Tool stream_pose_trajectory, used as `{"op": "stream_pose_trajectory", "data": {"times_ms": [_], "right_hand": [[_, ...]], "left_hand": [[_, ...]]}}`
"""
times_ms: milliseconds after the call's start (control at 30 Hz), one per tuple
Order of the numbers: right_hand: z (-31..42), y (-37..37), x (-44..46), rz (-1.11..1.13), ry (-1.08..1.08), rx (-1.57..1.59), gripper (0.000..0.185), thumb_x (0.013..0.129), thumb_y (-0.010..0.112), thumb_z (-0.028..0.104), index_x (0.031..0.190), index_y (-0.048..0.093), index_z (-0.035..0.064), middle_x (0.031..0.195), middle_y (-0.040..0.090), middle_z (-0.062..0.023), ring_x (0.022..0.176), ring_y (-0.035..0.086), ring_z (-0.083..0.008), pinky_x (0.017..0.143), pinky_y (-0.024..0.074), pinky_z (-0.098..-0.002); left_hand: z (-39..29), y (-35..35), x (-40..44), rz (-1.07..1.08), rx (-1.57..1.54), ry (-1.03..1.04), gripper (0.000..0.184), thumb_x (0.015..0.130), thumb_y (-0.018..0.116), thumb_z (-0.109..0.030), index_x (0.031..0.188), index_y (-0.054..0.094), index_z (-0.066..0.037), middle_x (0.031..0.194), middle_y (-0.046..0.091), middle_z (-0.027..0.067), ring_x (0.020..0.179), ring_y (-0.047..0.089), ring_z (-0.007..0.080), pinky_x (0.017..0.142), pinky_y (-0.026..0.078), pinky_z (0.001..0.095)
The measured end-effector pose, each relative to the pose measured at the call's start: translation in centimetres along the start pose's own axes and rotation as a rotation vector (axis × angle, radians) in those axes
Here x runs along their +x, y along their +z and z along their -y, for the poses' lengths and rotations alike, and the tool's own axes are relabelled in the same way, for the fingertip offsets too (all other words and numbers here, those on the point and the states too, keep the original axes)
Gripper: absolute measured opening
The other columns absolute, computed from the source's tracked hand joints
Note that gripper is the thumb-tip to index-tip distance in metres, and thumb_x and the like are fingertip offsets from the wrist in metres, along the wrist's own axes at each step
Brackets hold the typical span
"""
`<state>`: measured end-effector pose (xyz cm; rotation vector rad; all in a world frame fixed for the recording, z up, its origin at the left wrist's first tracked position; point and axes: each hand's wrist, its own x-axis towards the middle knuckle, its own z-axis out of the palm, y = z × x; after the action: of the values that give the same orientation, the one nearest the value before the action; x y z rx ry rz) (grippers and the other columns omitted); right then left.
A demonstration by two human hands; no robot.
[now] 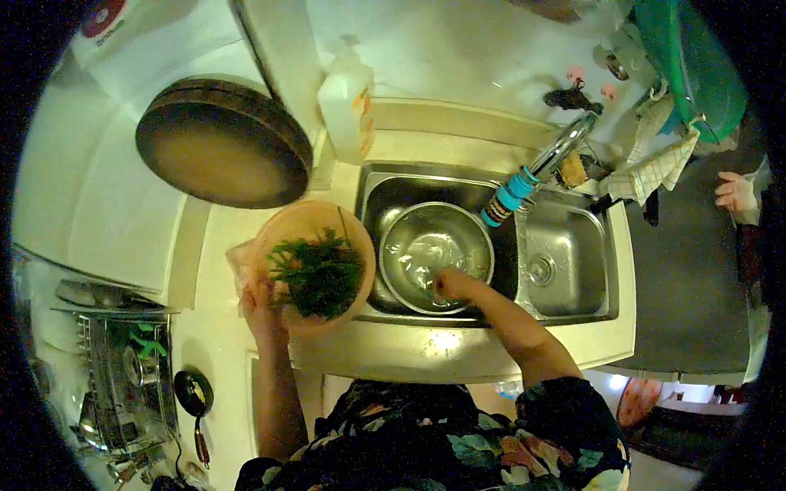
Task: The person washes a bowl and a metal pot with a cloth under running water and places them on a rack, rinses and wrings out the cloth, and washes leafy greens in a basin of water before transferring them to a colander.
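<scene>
At the left of the sink, my left hand (257, 293) grips the rim of a peach-coloured bowl (366, 245). Dark green leafy herbs (321, 274) are heaped inside it. My right hand (452, 284) is inside a round stainless steel bowl (395, 286), near its front side. Its fingers look curled, and their tips are hard to make out against the shiny water. That steel bowl stands in the larger left basin of the sink (372, 184). Clear water with bright reflections shows in it.
A chrome faucet (571, 139) with a turquoise sleeve (509, 196) leans over the sink. The smaller basin (565, 270) lies to the right. A large round pan (221, 147) hangs at the left, beside a white jug (348, 110). Another person's hand (737, 196) shows at the far right.
</scene>
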<state>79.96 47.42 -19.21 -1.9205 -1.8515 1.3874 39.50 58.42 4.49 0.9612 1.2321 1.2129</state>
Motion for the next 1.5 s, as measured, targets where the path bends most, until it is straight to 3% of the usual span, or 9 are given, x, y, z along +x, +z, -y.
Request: {"op": "stream_pose_trajectory", "data": {"times_ms": [400, 567, 767, 867, 1100, 1333, 1400, 1467, 1500], "right_hand": [[31.5, -11.6, -7.1, -0.990, -0.511, -0.061, 0.016, 0.080, 0.067, 0.009, 0.095, 0.063, 0.0023, 0.089, 0.065, -0.0150, 0.075, 0.064, -0.0276, 0.067, 0.0512, -0.0338], [33.6, -10.3, -3.3, -0.669, -0.242, -0.274, 0.025, 0.078, 0.059, 0.004, 0.103, 0.061, -0.0002, 0.101, 0.061, -0.0214, 0.093, 0.059, -0.0391, 0.079, 0.0494, -0.0448], [32.5, -7.0, 2.7, -0.970, -0.484, -0.327, 0.030, 0.092, 0.044, 0.019, 0.098, 0.063, -0.0029, 0.100, 0.063, -0.0258, 0.089, 0.061, -0.0426, 0.082, 0.0491, -0.0488], [33.2, -6.5, 3.2, -0.538, -0.288, -0.337, 0.028, 0.092, 0.046, 0.018, 0.104, 0.064, 0.0000, 0.103, 0.064, -0.0249, 0.096, 0.060, -0.0414, 0.088, 0.0469, -0.0482], [34.8, -8.9, 0.8, -0.514, -0.541, -0.271, 0.023, 0.087, 0.056, 0.010, 0.108, 0.062, 0.0039, 0.108, 0.063, -0.0181, 0.098, 0.061, -0.0368, 0.085, 0.0492, -0.0427], [19.0, -11.4, -4.4, -0.965, -0.033, -0.208, 0.017, 0.085, 0.059, 0.013, 0.097, 0.065, 0.0028, 0.098, 0.067, -0.0174, 0.085, 0.066, -0.0340, 0.072, 0.0519, -0.0424], [11.8, -9.0, -5.6, -0.401, 0.388, -0.659, 0.019, 0.081, 0.060, 0.013, 0.096, 0.066, 0.0028, 0.098, 0.067, -0.0176, 0.088, 0.066, -0.0334, 0.074, 0.0527, -0.0428], [3.3, -5.4, -5.1, 0.080, 0.223, -0.801, 0.021, 0.078, 0.059, 0.014, 0.095, 0.067, 0.0034, 0.097, 0.067, -0.0176, 0.090, 0.066, -0.0345, 0.077, 0.0529, -0.0432], [-0.9, -1.1, -4.4, -0.118, 0.017, -0.627, 0.022, 0.079, 0.057, 0.015, 0.094, 0.067, 0.0029, 0.096, 0.067, -0.0185, 0.091, 0.065, -0.0353, 0.077, 0.0526, -0.0439]], "left_hand": [[2.9, -1.1, 0.7, -0.054, -0.158, 0.050, 0.036, 0.091, 0.060, -0.019, 0.120, 0.051, 0.000, 0.110, 0.058, 0.0070, 0.096, 0.055, 0.0151, 0.083, 0.046, 0.0280], [3.4, -0.7, 0.7, 0.006, -0.208, 0.121, 0.025, 0.096, 0.051, -0.013, 0.118, 0.051, -0.001, 0.114, 0.057, 0.0064, 0.102, 0.053, 0.0147, 0.090, 0.043, 0.0285], [4.0, -0.6, 0.5, -0.021, -0.122, 0.133, 0.035, 0.096, 0.051, -0.015, 0.127, 0.043, -0.002, 0.126, 0.051, 0.0090, 0.114, 0.048, 0.0167, 0.098, 0.038, 0.0302], [4.2, -0.6, 0.9, 0.014, -0.198, 0.140, 0.036, 0.096, 0.051, -0.017, 0.128, 0.043, -0.002, 0.126, 0.051, 0.0085, 0.114, 0.048, 0.0166, 0.098, 0.039, 0.0301], [5.9, -1.8, 2.7, 0.001, -0.333, 0.072, 0.036, 0.095, 0.055, -0.025, 0.125, 0.050, -0.005, 0.120, 0.057, 0.0060, 0.107, 0.053, 0.0171, 0.092, 0.043, 0.0291], [6.0, -4.4, 3.9, 0.092, -0.365, 0.001, 0.035, 0.099, 0.047, -0.032, 0.124, 0.051, -0.007, 0.118, 0.059, 0.0058, 0.104, 0.056, 0.0197, 0.085, 0.049, 0.0316], [5.9, -4.7, 3.2, 0.095, -0.266, 0.089, 0.037, 0.100, 0.043, -0.034, 0.124, 0.051, -0.007, 0.118, 0.059, 0.0068, 0.102, 0.057, 0.0200, 0.083, 0.050, 0.0321], [3.2, -4.7, 1.1, 0.025, -0.052, 0.154, 0.037, 0.101, 0.041, -0.033, 0.124, 0.051, -0.006, 0.118, 0.058, 0.0084, 0.101, 0.058, 0.0196, 0.082, 0.050, 0.0320], [2.6, -4.7, 0.4, -0.021, 0.006, 0.157, 0.036, 0.101, 0.040, -0.032, 0.123, 0.051, -0.006, 0.118, 0.058, 0.0092, 0.101, 0.058, 0.0193, 0.082, 0.050, 0.0318]]}}
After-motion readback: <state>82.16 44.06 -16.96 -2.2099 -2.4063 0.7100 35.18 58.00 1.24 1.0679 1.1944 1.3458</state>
